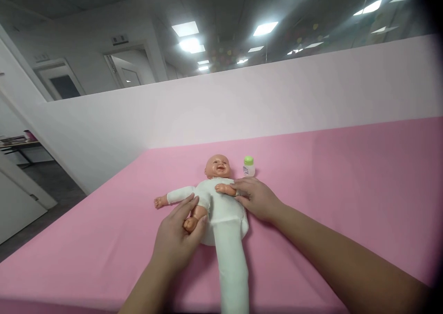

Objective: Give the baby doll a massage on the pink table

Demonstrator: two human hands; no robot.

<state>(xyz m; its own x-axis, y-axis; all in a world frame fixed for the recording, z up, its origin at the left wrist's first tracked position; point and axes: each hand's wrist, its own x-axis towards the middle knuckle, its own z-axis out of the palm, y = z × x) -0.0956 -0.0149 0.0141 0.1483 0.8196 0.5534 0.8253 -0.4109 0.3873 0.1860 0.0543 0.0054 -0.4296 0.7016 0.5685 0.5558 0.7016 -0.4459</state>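
Note:
A baby doll (pixel 226 208) with a white cloth body lies on its back on the pink surface, head away from me. My left hand (pixel 178 233) is closed around one of the doll's legs, which is folded up beside the belly with its bare foot (pixel 189 224) showing between thumb and fingers. The doll's arm on that side is stretched out to the left. With its fingers my right hand (pixel 258 198) grips the doll's other arm (pixel 225 189), bent across the chest. The second leg (pixel 230 263) extends straight toward me, its end out of view.
A small clear bottle (pixel 248 167) with a green cap stands to the right of the doll's head. Behind the pink-covered table (pixel 328 189) runs a low white wall (pixel 263 101). At the left are a door (pixel 17 203) and a dark floor.

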